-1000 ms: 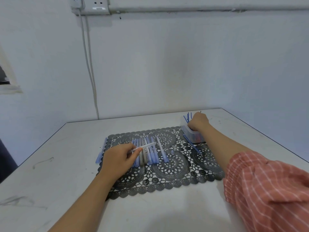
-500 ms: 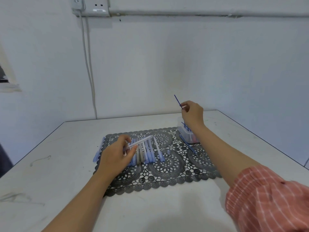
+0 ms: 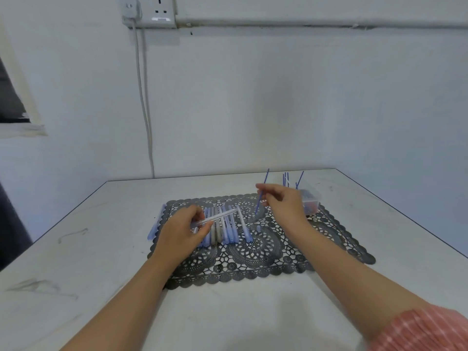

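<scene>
My left hand [image 3: 183, 230] pinches a clear pen barrel [image 3: 219, 216] that points up and to the right above a row of blue and grey pen barrels [image 3: 228, 229] lying on a dark lace mat [image 3: 255, 254]. My right hand [image 3: 283, 202] pinches a thin blue ink refill [image 3: 260, 196], held nearly upright, just right of the barrel's open end. A small clear plastic box [image 3: 310, 198] behind my right hand holds several more blue refills that stick upward.
The mat lies on a white table [image 3: 88, 249] that ends at a wall. The table's right edge [image 3: 417, 224] runs diagonally. A cable [image 3: 144, 97] hangs from a wall socket [image 3: 152, 11] down behind the table.
My right hand lifted a blue refill out of the box and carried it left and down toward the barrel. My left hand kept its hold on the clear barrel and raised it slightly.
</scene>
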A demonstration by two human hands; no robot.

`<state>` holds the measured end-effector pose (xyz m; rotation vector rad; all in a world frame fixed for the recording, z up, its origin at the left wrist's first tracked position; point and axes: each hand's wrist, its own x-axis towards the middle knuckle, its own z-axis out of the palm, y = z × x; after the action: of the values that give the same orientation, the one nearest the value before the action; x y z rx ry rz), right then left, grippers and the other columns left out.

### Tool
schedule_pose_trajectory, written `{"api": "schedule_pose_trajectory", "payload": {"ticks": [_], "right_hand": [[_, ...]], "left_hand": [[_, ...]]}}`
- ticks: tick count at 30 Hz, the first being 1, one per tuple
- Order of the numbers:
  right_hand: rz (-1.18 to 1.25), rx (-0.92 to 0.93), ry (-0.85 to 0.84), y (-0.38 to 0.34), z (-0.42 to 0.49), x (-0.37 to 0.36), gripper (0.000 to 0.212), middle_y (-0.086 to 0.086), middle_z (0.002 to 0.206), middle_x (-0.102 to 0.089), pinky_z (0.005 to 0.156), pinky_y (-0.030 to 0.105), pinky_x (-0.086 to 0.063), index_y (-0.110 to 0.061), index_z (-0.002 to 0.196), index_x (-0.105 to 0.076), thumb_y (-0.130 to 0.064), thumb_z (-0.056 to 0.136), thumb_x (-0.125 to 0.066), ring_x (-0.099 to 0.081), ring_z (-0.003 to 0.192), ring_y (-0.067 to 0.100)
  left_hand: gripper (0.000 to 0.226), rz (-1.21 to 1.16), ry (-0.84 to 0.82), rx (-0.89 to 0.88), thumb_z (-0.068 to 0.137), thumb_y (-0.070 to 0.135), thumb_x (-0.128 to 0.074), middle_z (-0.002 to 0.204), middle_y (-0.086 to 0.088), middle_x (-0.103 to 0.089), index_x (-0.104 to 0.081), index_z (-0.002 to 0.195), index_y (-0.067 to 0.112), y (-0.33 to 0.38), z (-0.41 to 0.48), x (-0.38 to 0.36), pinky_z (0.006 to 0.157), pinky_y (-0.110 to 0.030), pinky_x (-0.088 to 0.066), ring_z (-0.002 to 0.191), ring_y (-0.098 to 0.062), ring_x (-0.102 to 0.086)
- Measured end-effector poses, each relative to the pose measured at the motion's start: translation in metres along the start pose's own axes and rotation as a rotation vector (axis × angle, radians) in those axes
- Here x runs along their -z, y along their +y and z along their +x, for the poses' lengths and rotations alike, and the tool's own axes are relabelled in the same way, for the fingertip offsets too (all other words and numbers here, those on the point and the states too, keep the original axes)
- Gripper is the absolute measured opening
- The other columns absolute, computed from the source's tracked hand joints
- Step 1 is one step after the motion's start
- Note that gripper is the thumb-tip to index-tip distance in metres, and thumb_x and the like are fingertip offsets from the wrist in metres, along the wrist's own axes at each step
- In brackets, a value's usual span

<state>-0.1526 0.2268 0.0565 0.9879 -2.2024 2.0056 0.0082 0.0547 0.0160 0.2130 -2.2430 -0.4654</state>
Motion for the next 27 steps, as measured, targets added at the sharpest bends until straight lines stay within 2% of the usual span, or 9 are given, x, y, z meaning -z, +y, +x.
{"api": "schedule_pose_trajectory", "payload": {"ticks": [3, 6, 8, 11, 14, 17, 22, 25, 27], "right_hand": [[-0.212, 0.167, 0.009, 0.015, -0.007, 0.001, 0.028, -0.003, 0.088, -0.066, 0.072, 0.006, -0.045, -0.013, 0.100, -0.071, 0.005, 0.084, -0.057, -0.060, 0.078, 0.003], [-0.427, 0.431, -0.007, 0.028, -0.005, 0.004, 0.021, 0.003, 0.084, -0.063, 0.072, 0.020, -0.046, -0.008, 0.096, -0.073, 0.003, 0.081, -0.063, -0.058, 0.076, 0.014], [-0.493, 0.530, -0.013, 0.032, -0.003, 0.005, 0.018, 0.006, 0.081, -0.062, 0.068, 0.024, -0.047, -0.005, 0.094, -0.073, 0.003, 0.079, -0.066, -0.056, 0.073, 0.016], [-0.529, 0.612, -0.003, 0.033, -0.002, 0.006, 0.013, 0.008, 0.080, -0.058, 0.069, 0.017, -0.045, -0.002, 0.089, -0.072, 0.001, 0.077, -0.069, -0.055, 0.071, 0.016], [-0.557, 0.663, 0.018, 0.032, -0.002, 0.007, 0.010, 0.009, 0.082, -0.055, 0.072, 0.010, -0.039, -0.001, 0.086, -0.072, -0.005, 0.078, -0.068, -0.053, 0.071, 0.017], [-0.578, 0.675, 0.032, 0.033, -0.002, 0.007, 0.011, 0.008, 0.083, -0.058, 0.074, 0.018, -0.043, -0.002, 0.086, -0.072, -0.009, 0.079, -0.068, -0.055, 0.077, 0.019], [-0.614, 0.659, -0.016, 0.034, -0.003, 0.006, 0.013, 0.009, 0.084, -0.064, 0.073, 0.028, -0.052, -0.001, 0.090, -0.071, 0.000, 0.077, -0.069, -0.061, 0.077, 0.022], [-0.614, 0.622, -0.080, 0.034, -0.005, 0.005, 0.027, 0.009, 0.085, -0.063, 0.069, 0.025, -0.049, -0.002, 0.102, -0.069, 0.008, 0.079, -0.062, -0.060, 0.073, 0.018], [-0.641, 0.574, -0.117, 0.032, -0.002, 0.008, 0.045, 0.009, 0.087, -0.059, 0.064, 0.022, -0.043, -0.007, 0.111, -0.067, 0.018, 0.075, -0.055, -0.052, 0.065, 0.005]], "left_hand": [[0.016, 0.003, 0.000, 0.011, 0.079, 0.016, -0.072, 0.073, 0.007, -0.055, -0.056, 0.081, 0.017, -0.001, 0.000, 0.000, 0.062, -0.028, -0.047, 0.070, -0.011, -0.053], [0.017, 0.010, -0.004, 0.021, 0.079, 0.016, -0.072, 0.074, 0.008, -0.055, -0.056, 0.081, 0.019, -0.002, 0.000, 0.000, 0.063, -0.023, -0.046, 0.071, -0.008, -0.053], [0.016, 0.005, -0.005, 0.030, 0.078, 0.015, -0.072, 0.074, 0.007, -0.056, -0.056, 0.082, 0.018, -0.002, 0.001, 0.001, 0.064, -0.023, -0.046, 0.072, -0.008, -0.053], [0.017, -0.005, -0.005, 0.044, 0.078, 0.015, -0.072, 0.074, 0.009, -0.056, -0.056, 0.081, 0.020, 0.000, 0.001, 0.002, 0.064, -0.018, -0.043, 0.072, -0.006, -0.053], [0.018, -0.005, -0.009, 0.052, 0.078, 0.016, -0.072, 0.074, 0.010, -0.056, -0.055, 0.081, 0.021, -0.001, 0.001, 0.002, 0.063, -0.017, -0.043, 0.073, -0.005, -0.053], [0.017, -0.001, -0.002, 0.048, 0.079, 0.017, -0.070, 0.072, 0.008, -0.055, -0.054, 0.080, 0.022, 0.000, 0.003, 0.002, 0.061, -0.022, -0.045, 0.069, -0.007, -0.053], [0.013, 0.006, -0.005, 0.032, 0.080, 0.026, -0.067, 0.071, 0.007, -0.055, -0.055, 0.081, 0.021, 0.000, 0.003, 0.002, 0.059, -0.029, -0.048, 0.068, -0.009, -0.053], [0.020, 0.012, -0.018, 0.009, 0.077, 0.043, -0.053, 0.071, 0.007, -0.054, -0.054, 0.080, 0.022, -0.003, 0.003, 0.003, 0.058, -0.028, -0.047, 0.066, -0.009, -0.052], [0.023, 0.009, -0.022, 0.007, 0.077, 0.045, -0.051, 0.071, 0.008, -0.054, -0.054, 0.081, 0.022, -0.002, 0.007, 0.003, 0.058, -0.029, -0.048, 0.067, -0.009, -0.052]]}}
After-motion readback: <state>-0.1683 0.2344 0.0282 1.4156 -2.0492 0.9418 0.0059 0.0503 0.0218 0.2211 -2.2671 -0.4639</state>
